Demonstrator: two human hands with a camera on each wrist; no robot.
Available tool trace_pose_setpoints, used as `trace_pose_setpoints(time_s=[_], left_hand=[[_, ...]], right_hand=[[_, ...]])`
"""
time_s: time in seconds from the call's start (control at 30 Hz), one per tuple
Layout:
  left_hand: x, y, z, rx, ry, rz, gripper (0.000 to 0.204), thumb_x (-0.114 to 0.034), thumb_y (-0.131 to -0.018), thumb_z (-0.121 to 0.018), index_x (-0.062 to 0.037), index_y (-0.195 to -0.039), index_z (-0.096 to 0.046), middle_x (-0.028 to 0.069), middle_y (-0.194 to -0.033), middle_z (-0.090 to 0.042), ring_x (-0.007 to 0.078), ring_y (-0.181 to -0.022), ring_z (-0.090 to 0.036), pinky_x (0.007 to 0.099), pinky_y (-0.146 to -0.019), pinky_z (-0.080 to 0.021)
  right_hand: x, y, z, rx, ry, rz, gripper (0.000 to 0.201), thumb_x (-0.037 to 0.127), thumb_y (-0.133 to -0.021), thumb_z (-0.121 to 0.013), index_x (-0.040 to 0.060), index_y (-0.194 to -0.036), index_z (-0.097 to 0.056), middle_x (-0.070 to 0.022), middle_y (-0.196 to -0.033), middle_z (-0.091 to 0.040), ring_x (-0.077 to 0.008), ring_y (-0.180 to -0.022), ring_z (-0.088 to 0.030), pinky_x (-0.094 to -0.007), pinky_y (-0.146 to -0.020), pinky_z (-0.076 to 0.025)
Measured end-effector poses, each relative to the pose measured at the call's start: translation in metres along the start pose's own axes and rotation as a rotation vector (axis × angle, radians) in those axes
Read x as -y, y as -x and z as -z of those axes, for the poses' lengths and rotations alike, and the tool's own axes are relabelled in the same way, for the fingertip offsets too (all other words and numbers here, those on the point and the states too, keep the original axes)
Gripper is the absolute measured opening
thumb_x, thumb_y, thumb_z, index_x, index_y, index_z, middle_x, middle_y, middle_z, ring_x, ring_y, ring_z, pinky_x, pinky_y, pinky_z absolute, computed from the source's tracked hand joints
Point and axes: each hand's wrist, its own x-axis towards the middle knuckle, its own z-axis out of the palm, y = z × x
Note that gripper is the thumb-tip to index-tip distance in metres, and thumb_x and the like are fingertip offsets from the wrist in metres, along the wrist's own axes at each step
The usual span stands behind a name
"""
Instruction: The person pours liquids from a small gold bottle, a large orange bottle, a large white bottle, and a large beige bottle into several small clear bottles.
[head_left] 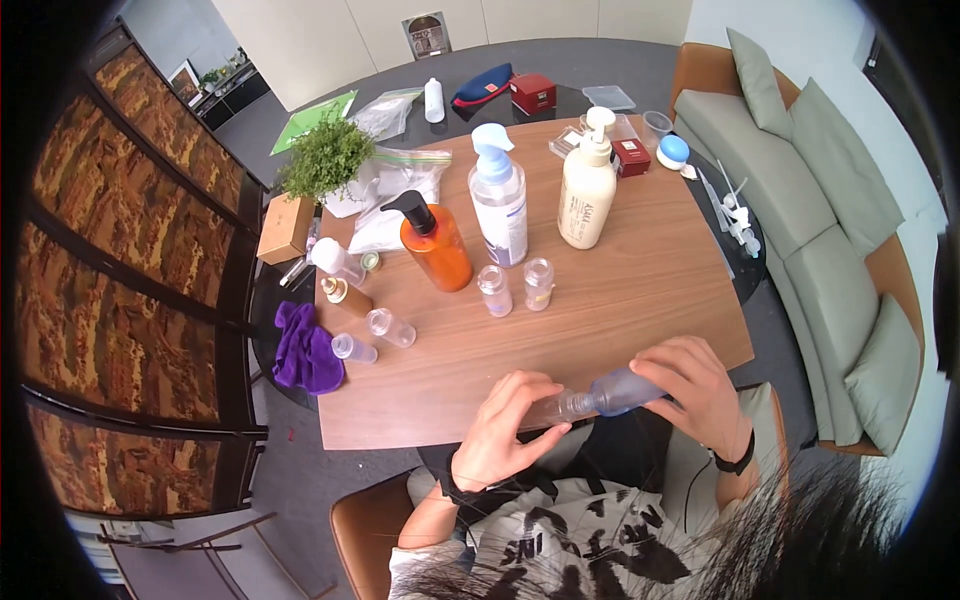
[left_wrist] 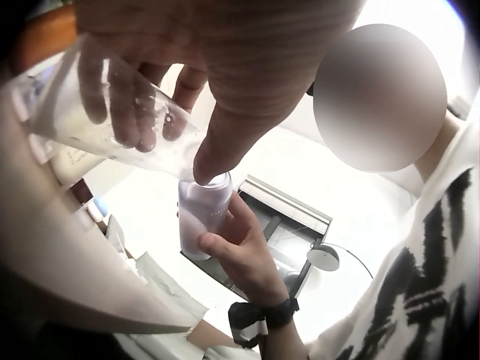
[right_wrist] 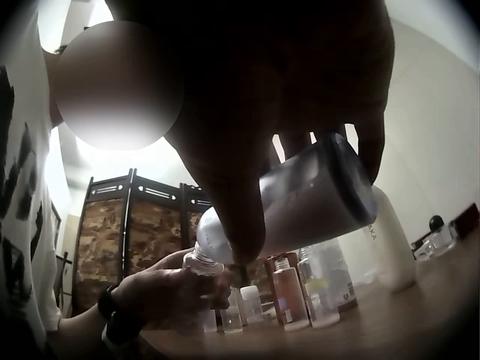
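Observation:
Both hands are over the table's near edge. The left hand (head_left: pixel 505 430) grips a clear bottle (head_left: pixel 547 410), its fingers curled round it; in the left wrist view droplets show on the clear bottle (left_wrist: pixel 71 105). A tinted, bluish bottle (head_left: pixel 622 392) lies tilted in the right hand (head_left: pixel 692 392), with thumb and fingers round its sides. The two bottles meet mouth to mouth. From the right wrist view, the bluish bottle (right_wrist: pixel 315 199) slants down towards the clear bottle's neck (right_wrist: pixel 201 262); whether liquid passes between them cannot be told.
On the wooden table (head_left: pixel 450 395) stand an orange pump bottle (head_left: pixel 440 255), a clear pump bottle (head_left: pixel 500 215), a cream pump bottle (head_left: pixel 585 200) and several small bottles. A purple cloth (head_left: pixel 305 350) lies at the left, a plant (head_left: pixel 330 160) behind. A sofa (head_left: pixel 770 190) is at the right.

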Motion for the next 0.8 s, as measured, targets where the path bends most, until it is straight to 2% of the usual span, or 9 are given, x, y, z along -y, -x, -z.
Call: trace_pose_setpoints(time_s=[0.07, 0.27, 0.37, 0.57, 0.8], left_hand=[[0.001, 0.001, 0.000, -0.003, 0.003, 0.004, 0.049, -0.008, -0.081, -0.091, -0.0018, -0.122, -0.065, 0.0171, -0.118, -0.070, 0.0366, -0.106, -0.070, 0.0431, -0.091, -0.057], [0.003, 0.004, 0.002, -0.005, 0.017, 0.011, 0.050, -0.008, -0.081, -0.091, -0.0023, -0.123, -0.065, 0.0168, -0.119, -0.070, 0.0365, -0.107, -0.069, 0.0427, -0.092, -0.057], [0.003, 0.005, 0.003, -0.010, 0.019, 0.018, 0.050, -0.007, -0.081, -0.091, -0.0026, -0.123, -0.065, 0.0167, -0.119, -0.070, 0.0366, -0.107, -0.069, 0.0428, -0.092, -0.056], [0.006, 0.005, 0.004, -0.007, 0.027, 0.020, 0.050, -0.007, -0.081, -0.091, -0.0030, -0.124, -0.065, 0.0164, -0.119, -0.070, 0.0360, -0.108, -0.069, 0.0428, -0.093, -0.056], [0.003, 0.005, 0.005, -0.015, 0.039, 0.030, 0.050, -0.007, -0.080, -0.091, -0.0034, -0.123, -0.066, 0.0155, -0.120, -0.071, 0.0354, -0.110, -0.069, 0.0436, -0.095, -0.055]], right_hand=[[0.005, -0.006, 0.008, 0.026, 0.073, 0.033, 0.063, 0.015, -0.073, -0.086, 0.0125, -0.134, -0.069, -0.0082, -0.129, -0.067, -0.0319, -0.119, -0.063, -0.0512, -0.107, -0.051], [0.015, -0.016, 0.018, 0.056, 0.234, 0.075, 0.053, 0.013, -0.081, -0.077, 0.0157, -0.134, -0.071, -0.0064, -0.127, -0.067, -0.0283, -0.121, -0.062, -0.0508, -0.112, -0.050], [0.018, -0.019, 0.018, 0.064, 0.276, 0.093, 0.047, 0.013, -0.086, -0.071, 0.0161, -0.133, -0.071, -0.0058, -0.127, -0.067, -0.0268, -0.121, -0.062, -0.0505, -0.112, -0.050], [0.021, -0.023, 0.017, 0.050, 0.329, 0.121, 0.047, 0.012, -0.087, -0.070, 0.0163, -0.133, -0.071, -0.0057, -0.126, -0.066, -0.0265, -0.121, -0.062, -0.0501, -0.113, -0.050], [0.014, -0.019, 0.015, 0.081, 0.098, 0.061, 0.061, 0.014, -0.077, -0.083, 0.0136, -0.136, -0.069, -0.0079, -0.130, -0.066, -0.0318, -0.123, -0.061, -0.0509, -0.110, -0.050]])
